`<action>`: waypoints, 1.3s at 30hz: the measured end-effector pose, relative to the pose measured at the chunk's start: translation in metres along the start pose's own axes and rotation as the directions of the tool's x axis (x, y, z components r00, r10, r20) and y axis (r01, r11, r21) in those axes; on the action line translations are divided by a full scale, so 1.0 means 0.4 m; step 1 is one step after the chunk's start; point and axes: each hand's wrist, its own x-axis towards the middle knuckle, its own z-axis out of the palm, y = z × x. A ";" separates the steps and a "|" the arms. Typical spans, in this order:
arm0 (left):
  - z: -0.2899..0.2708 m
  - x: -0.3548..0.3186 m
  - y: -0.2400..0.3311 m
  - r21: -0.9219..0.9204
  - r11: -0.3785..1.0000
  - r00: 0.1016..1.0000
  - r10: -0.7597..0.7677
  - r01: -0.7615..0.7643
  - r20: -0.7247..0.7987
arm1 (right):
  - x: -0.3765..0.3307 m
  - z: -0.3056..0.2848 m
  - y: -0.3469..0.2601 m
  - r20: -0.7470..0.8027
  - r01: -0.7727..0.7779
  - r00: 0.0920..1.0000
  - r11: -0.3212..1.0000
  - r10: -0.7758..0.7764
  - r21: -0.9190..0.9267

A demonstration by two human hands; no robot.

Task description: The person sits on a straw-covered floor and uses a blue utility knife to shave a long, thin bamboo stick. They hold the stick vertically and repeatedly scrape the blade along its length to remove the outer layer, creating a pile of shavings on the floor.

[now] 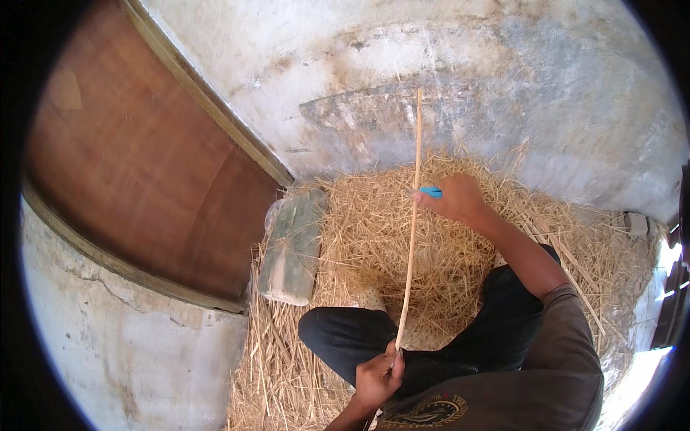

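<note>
Your left hand (379,377), at six o'clock, holds the low end of the stick (410,262), which runs up to one o'clock. Your right hand (460,197), at three o'clock, grips a blue tool (432,192) just beside the stick. Straw (374,230) lies around your legs (345,334).

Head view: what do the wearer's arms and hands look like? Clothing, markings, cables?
The left hand and right hand wear no gloves. Right arm: short, dark grey-brown sleeve, forearm uncovered. Left forearm also uncovered where visible; its sleeve isn't shown. The matching T-shirt carries a yellowish rounded emblem. No cables visible on either arm.
</note>
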 end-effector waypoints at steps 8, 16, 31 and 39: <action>-0.018 0.001 0.010 0.113 0.993 0.999 -0.023 0.026 -0.036 | -0.078 0.011 -0.088 0.062 0.231 0.972 0.972 -0.229 -0.040; -0.024 -0.044 -0.027 0.190 0.979 0.997 0.072 -0.075 0.023 | 0.040 0.029 0.047 0.000 -0.039 0.999 0.998 0.039 -0.038; -0.035 -0.236 -0.072 0.274 0.959 0.991 0.037 -0.072 0.130 | 0.101 -0.005 0.171 -0.104 -0.317 0.947 0.934 0.303 -0.168; -0.069 -0.271 -0.027 -0.054 0.934 0.936 -0.351 0.353 0.042 | 0.040 -0.049 0.382 -0.098 -0.560 0.827 0.827 0.553 -0.061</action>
